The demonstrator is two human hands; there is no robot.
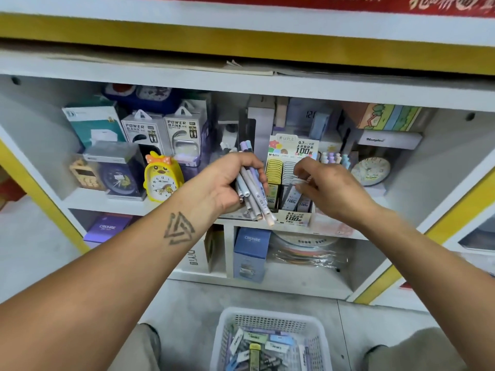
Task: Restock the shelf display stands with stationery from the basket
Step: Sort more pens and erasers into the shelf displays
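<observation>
Before the display stand [293, 180], left hand [227, 183] grips pens [253, 191].

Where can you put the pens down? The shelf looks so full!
The middle shelf is packed: the yellow chick clock, the power bank boxes and the lead display stand leave hardly any gaps. Bare room shows on the grey floor between the white basket and the bottom shelf, and on that shelf right of the blue box.
</observation>
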